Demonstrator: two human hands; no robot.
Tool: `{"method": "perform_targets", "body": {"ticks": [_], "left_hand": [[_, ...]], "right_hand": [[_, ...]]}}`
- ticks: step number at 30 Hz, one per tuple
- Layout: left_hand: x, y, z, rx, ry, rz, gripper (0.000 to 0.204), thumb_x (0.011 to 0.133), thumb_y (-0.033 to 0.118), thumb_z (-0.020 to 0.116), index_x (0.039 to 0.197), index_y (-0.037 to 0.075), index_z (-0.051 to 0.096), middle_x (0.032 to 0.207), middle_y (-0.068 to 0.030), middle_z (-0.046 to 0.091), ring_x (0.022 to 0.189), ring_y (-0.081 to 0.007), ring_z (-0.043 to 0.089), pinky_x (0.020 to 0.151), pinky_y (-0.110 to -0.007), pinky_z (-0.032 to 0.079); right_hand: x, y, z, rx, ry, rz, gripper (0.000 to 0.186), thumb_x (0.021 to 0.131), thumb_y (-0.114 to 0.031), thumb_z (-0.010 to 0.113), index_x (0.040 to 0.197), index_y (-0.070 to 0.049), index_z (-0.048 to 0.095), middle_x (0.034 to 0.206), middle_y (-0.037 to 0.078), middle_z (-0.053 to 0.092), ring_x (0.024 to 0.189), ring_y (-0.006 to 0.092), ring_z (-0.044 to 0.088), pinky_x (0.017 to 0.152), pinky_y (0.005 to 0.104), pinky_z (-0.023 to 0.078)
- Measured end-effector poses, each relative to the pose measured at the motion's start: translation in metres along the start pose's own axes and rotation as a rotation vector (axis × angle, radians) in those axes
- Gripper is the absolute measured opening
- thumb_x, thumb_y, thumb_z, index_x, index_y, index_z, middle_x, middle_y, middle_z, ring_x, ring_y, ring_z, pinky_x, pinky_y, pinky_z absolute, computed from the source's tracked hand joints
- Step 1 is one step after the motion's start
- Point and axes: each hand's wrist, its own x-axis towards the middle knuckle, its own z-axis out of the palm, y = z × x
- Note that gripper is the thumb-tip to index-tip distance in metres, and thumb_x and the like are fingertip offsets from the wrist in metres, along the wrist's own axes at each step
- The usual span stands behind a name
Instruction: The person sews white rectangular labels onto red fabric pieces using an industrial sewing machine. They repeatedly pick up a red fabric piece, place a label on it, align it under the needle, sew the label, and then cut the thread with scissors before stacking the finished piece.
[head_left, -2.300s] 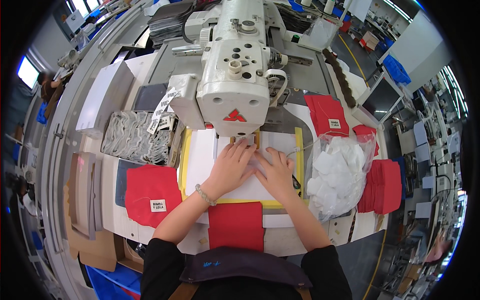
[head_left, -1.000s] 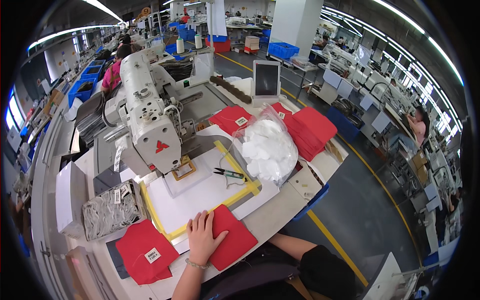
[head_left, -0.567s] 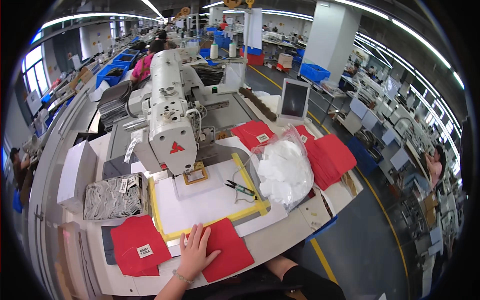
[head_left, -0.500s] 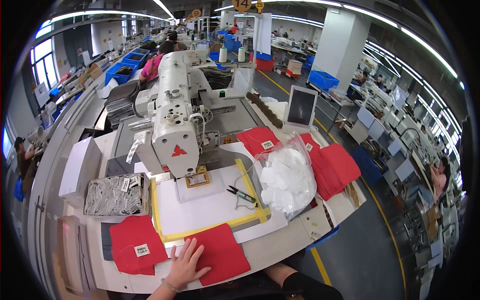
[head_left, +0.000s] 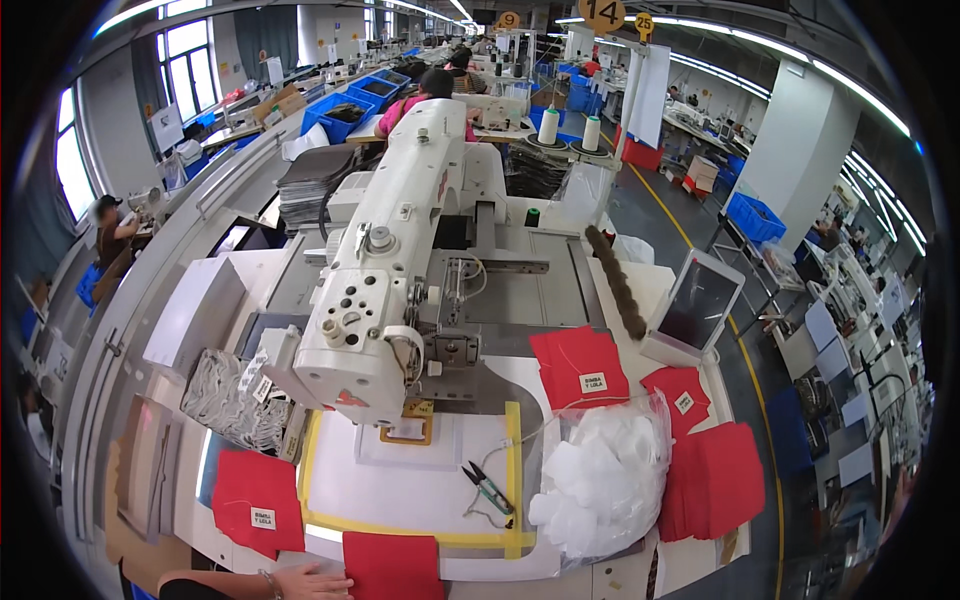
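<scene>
Red cloth (head_left: 392, 566), low at the worktop's (head_left: 540, 588) near edge, and the left hand's (head_left: 310, 582) fingers stretch out straight, tips at its left side! Just beyond, yellow tape (head_left: 400, 530) borders white sheeting (head_left: 380, 490); snips (head_left: 489, 489) lie right, a sewing machine (head_left: 355, 345) looming behind.

The left forearm (head_left: 228, 580) comes in low from the left, almost level, leading through the wrist (head_left: 282, 582) to the left hand (head_left: 309, 581), back upward near the worktop's (head_left: 595, 583) near edge, fingers (head_left: 335, 580) extended rightward, unclenched, the hand's lower part cut off.
</scene>
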Motion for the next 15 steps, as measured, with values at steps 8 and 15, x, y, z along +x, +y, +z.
{"method": "perform_targets", "body": {"ticks": [8, 15], "left_hand": [[-0.01, -0.001, 0.008, -0.08, -0.095, 0.0, 0.069, 0.074, 0.047, 0.073, 0.131, 0.013, 0.057, 0.146, -0.0166, 0.046, 0.13, -0.0375, 0.048, 0.109, -0.056, 0.037], [-0.014, -0.006, 0.015, -0.044, -0.149, -0.101, 0.07, 0.083, 0.059, 0.064, 0.144, 0.03, 0.044, 0.153, -0.0097, 0.038, 0.135, -0.0235, 0.045, 0.091, -0.044, 0.045]], "right_hand": [[-0.003, 0.007, -0.014, 0.021, 0.009, 0.028, 0.045, 0.088, -0.034, 0.059, 0.126, -0.011, 0.061, 0.131, 0.015, 0.056, 0.129, 0.035, 0.043, 0.101, 0.0524, 0.029], [-0.033, 0.017, -0.007, 0.012, 0.035, 0.055, 0.044, 0.087, -0.034, 0.06, 0.125, -0.011, 0.061, 0.13, 0.015, 0.057, 0.128, 0.0349, 0.044, 0.101, 0.052, 0.03]]}}
